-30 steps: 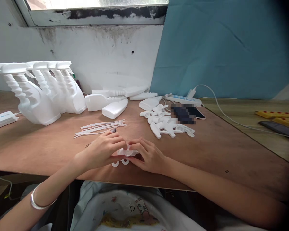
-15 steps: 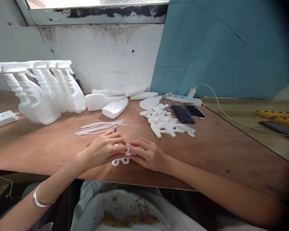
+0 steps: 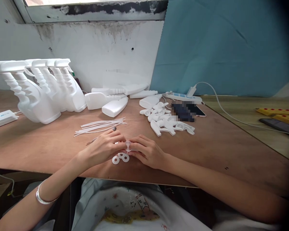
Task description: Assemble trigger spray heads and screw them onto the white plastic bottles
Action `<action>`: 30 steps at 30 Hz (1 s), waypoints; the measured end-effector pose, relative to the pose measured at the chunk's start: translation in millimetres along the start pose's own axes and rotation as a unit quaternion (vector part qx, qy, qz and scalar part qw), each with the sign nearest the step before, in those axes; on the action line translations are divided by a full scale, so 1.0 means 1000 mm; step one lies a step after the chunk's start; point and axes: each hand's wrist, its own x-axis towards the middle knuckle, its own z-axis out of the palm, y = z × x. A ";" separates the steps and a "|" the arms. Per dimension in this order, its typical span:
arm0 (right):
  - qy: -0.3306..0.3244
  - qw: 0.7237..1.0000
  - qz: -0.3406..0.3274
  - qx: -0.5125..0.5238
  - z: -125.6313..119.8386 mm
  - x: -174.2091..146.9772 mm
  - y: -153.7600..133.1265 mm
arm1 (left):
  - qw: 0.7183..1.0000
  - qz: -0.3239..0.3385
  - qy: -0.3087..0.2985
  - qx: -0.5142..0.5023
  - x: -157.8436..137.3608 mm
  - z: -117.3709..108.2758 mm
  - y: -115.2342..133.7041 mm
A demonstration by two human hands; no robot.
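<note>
Between the fingertips of both hands is a small round white plastic part (image 3: 128, 146), partly covered by the fingers. My left hand (image 3: 108, 145) grips its left side, closed in a pinch. From the other side, my right hand (image 3: 146, 150) pinches the same part with fingers bent. Just below the hands, several flat white ring washers (image 3: 116, 160) lie on the table. Past my left hand rest thin white tubes (image 3: 98, 126) in a loose bundle. A thin tool with a dark end (image 3: 114, 129) is mostly hidden behind my left hand.
White spray bottles (image 3: 45, 102) with trigger heads stand at the left. Empty white bottles (image 3: 115, 106) lie along the wall. White trigger parts (image 3: 162, 120) are heaped right of centre, near blurred phones (image 3: 183, 111). A power strip (image 3: 183, 97) with a cable lies behind them.
Both hands stay on the round part with only slight finger movement. Below them, another ring washer shows more fully. The whole view has shifted slightly.
</note>
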 end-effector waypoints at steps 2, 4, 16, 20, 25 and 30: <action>0.002 1.000 -0.002 -0.002 0.000 0.001 0.000 | 1.000 -0.004 -0.001 0.004 0.000 -0.001 0.000; 0.001 1.000 -0.002 -0.001 0.001 0.000 0.000 | 1.000 -0.009 -0.005 -0.002 0.000 -0.001 0.000; 0.031 0.999 0.038 -0.007 0.006 -0.006 0.002 | 0.996 -0.066 0.017 0.062 0.004 0.005 0.015; 0.036 0.999 0.035 -0.007 0.007 -0.006 0.003 | 0.994 -0.077 0.011 0.080 0.005 0.005 0.018; 0.034 0.999 0.035 -0.007 0.008 -0.008 0.004 | 0.994 -0.085 -0.004 0.075 0.005 0.006 0.018; 0.033 0.999 0.038 -0.008 0.007 -0.007 0.003 | 0.993 -0.092 -0.018 0.069 0.003 0.008 0.017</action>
